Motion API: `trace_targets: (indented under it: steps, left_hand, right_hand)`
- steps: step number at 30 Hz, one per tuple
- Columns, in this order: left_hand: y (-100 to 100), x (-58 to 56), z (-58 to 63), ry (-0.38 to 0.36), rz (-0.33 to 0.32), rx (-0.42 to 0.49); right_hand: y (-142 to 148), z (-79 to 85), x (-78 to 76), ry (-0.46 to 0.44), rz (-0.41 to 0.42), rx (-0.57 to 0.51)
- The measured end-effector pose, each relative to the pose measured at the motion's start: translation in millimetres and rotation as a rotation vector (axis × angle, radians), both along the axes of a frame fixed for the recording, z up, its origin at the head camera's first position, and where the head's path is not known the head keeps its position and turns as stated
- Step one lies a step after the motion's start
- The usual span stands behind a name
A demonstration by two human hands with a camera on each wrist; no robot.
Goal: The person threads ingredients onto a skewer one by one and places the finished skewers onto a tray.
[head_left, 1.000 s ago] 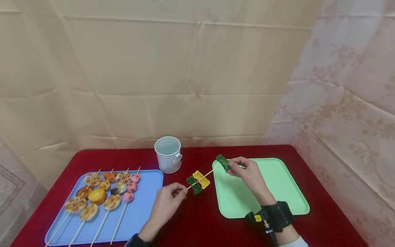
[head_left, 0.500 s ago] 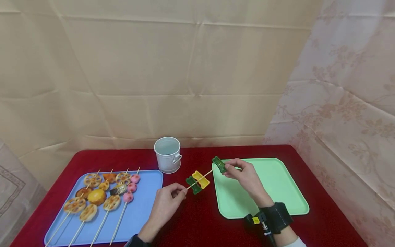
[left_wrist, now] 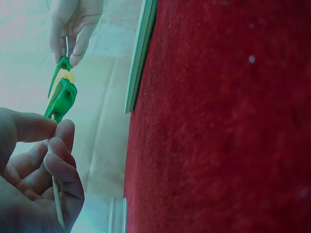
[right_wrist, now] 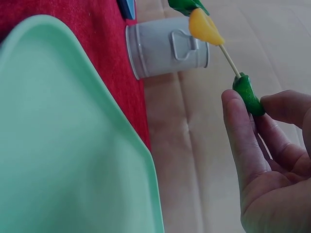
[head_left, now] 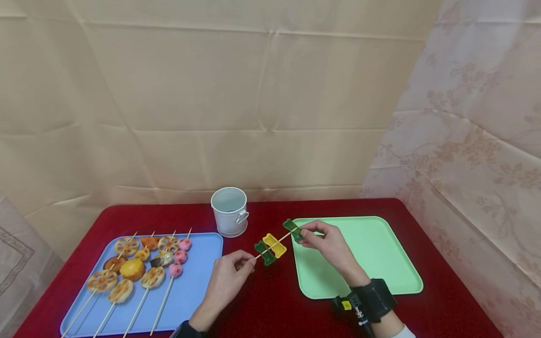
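My left hand (head_left: 228, 277) pinches a thin wooden skewer (left_wrist: 57, 204) just below a green bow-shaped piece (head_left: 265, 253). Beyond that piece a yellow bow-shaped piece (head_left: 274, 245) sits on the same stick. At the stick's far end my right hand (head_left: 331, 246) pinches a second green piece (head_left: 292, 230) between thumb and fingers. The skewer's tip passes through this piece and shows past it in the left wrist view. A bare stretch of stick separates it from the yellow piece (right_wrist: 204, 26). The skewer is held in the air, tilted up to the right.
To the left, a blue tray (head_left: 198, 291) bears several skewers of toy food, such as lotus slices (head_left: 103, 280) and pink balls (head_left: 175, 269). A white bucket (head_left: 229, 216) stands at the back. On the right lies a green tray (head_left: 380, 253), partly under my right arm. A red cloth (head_left: 270, 305) covers the table.
My right hand has moved left with the second green piece, from beyond the skewer's tip to onto it. My left hand keeps its grip almost unmoved.
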State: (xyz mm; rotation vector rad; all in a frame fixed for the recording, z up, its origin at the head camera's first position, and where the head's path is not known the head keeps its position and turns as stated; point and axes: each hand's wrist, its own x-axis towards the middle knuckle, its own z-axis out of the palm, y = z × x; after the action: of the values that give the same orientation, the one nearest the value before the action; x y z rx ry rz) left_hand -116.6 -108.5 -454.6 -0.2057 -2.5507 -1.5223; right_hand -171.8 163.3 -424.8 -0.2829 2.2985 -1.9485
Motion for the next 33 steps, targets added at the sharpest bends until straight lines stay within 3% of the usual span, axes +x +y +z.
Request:
trace_targets:
  steps: [24, 33]
  left_hand:
    - [2.6, 0.3, 0.1, 0.017, 0.026, 0.021]
    - [3.0, 0.6, -0.7, 0.033, 0.029, 0.015]
  right_hand:
    - [-15.0, 0.1, 7.2, 0.0, 0.067, 0.02]
    - [-14.7, 2.0, 8.0, 0.001, 0.026, 0.059]
